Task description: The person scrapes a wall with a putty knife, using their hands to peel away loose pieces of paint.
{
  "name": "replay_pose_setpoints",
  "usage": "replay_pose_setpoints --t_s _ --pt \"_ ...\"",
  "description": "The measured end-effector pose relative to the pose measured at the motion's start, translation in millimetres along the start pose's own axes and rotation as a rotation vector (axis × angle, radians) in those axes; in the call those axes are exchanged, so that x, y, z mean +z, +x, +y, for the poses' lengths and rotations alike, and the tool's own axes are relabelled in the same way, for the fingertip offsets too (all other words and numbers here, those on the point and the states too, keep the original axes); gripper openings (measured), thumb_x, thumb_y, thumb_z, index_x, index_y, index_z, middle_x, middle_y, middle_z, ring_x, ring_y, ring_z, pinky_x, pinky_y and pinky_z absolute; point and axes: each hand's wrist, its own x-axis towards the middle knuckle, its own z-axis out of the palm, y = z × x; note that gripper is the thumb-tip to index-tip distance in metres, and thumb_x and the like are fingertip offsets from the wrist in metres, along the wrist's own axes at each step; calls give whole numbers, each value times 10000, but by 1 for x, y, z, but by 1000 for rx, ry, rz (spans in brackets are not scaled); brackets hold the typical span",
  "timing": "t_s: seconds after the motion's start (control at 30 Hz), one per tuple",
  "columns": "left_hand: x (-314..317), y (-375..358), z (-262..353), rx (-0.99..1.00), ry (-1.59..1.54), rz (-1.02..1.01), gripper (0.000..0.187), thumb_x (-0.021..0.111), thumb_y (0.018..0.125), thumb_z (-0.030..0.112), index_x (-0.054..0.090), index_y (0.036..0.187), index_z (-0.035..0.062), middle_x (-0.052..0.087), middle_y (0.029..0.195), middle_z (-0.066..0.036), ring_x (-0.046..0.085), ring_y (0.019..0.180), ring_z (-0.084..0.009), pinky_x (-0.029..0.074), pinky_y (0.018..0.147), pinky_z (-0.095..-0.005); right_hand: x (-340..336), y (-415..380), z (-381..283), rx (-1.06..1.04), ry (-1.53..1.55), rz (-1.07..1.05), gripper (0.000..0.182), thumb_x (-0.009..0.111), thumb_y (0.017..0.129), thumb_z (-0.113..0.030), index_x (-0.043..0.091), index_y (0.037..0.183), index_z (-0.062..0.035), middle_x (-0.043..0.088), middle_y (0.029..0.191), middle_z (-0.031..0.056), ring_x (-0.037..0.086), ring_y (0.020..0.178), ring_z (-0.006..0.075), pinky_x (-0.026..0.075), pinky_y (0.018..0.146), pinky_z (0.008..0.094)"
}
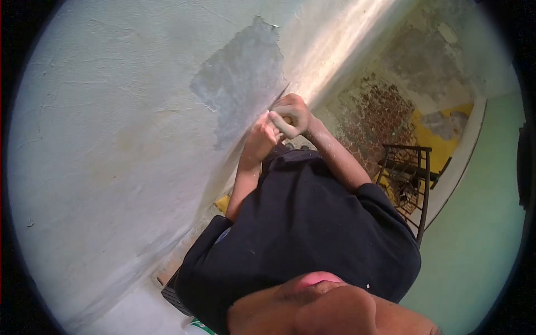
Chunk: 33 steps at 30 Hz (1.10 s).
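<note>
My right hand is closed, its fingers curled and its thumb reaching across toward the other hand. Pressed up beside it, my left hand is closed too. A thin dark blade, seemingly a scraper, sticks out past both hands and is seen nearly edge-on along the wall. Its handle is hidden inside the fingers. Just beyond the hands, the pale wall has a ragged grey patch where the coating is gone. Small light flecks dot both forearms.
A dark metal rack stands on the right. Beneath lies a worn floor of reddish hexagonal tiles, with yellow areas near a green wall. A dark slatted object is low on the left, close to my body.
</note>
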Motion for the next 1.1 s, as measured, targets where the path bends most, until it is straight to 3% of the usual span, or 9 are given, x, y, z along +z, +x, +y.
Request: replay_pose_setpoints --t_s 0.13,0.2,0.33,0.53,0.6,0.73,0.8,0.87,1.1 --pt "8 -2 -8 216 366 146 439 526 1071 289 510 1392 -10 658 1261 -119 643 1095 -242 518 980 -372 6 -2 -26 139 -37 -226 357 592 899 -208 614 635 31 554 576 220 564 536 395 444 528 456" --pt "6 16 -4 132 254 108 440 534 1067 286 512 1388 -15 661 1257 -121 647 1087 -240 523 973 -370 10 -7 -23 162 -108 -370 296 603 870 -227 661 681 -6 554 595 201 544 525 373 431 535 429" --pt "21 -50 9 -5 38 58 444 551 1061 280 516 1381 -26 667 1248 -126 656 1071 -237 532 960 -366 14 0 -42 380 -91 -664 394 586 882 -300 665 684 31 584 612 208 556 540 382 432 545 458" --pt "35 -46 29 -207 -272 21 450 576 1052 270 523 1371 -42 676 1235 -133 669 1046 -232 545 940 -360 39 -15 -64 472 -17 -909 561 569 972 -453 724 727 28 679 673 181 664 662 331 492 659 434" --pt "40 -53 37 -269 -379 17 452 585 1049 267 525 1367 -47 679 1231 -136 674 1038 -230 550 933 -357 43 -15 -67 597 208 -1038 535 567 991 -426 738 753 21 700 692 167 685 684 310 518 690 420" --pt "51 -10 54 -351 -582 8 457 602 1042 261 529 1361 -58 685 1222 -141 683 1022 -226 559 920 -353 46 -19 -77 545 158 -903 512 566 1003 -413 748 790 14 718 718 143 694 697 293 533 713 412" --pt "53 -14 58 -362 -655 24 458 606 1041 260 531 1359 -61 687 1220 -142 685 1018 -226 561 917 -352 42 -20 -84 564 128 -816 524 553 994 -425 751 856 39 691 723 215 685 699 346 531 731 445" --pt "49 -11 64 -357 -358 93 443 615 1036 276 588 1282 -92 710 1167 -155 695 984 -210 580 880 -355 42 -23 -82 468 76 -757 512 562 989 -414 752 846 39 691 729 227 677 697 379 532 732 456" --pt "48 -16 54 -245 4 304 352 580 1060 270 692 1145 -52 752 1077 -151 717 933 -186 588 819 -331 45 -44 -63 430 -237 -797 402 639 946 -377 749 769 -34 690 702 185 669 684 400 538 684 472"
